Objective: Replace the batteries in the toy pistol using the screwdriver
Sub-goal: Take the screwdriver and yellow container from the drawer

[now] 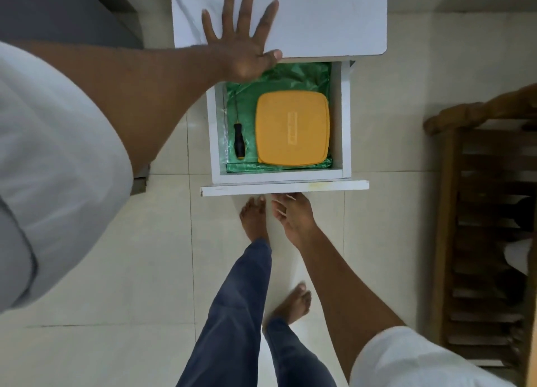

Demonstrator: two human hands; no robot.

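Head cam: left hand (244,42) flat, fingers spread on white cabinet top (334,17), holding nothing. Right hand (290,215) under drawer front (284,188); grip can't tell. Screwdriver (239,141) lies in drawer beside yellow lidded box (293,128). Best reach in w/ right hand, take handle. Toy pistol, batteries not visible, maybe in box.

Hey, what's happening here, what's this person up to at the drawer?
A person stands barefoot at a small white cabinet with its drawer pulled open. The left hand lies flat, fingers spread, on the cabinet top. The right hand is at the drawer front, fingers hidden under its edge. Inside, on green lining, lie a black-handled screwdriver and a yellow lidded box, both untouched. No toy pistol is in view.
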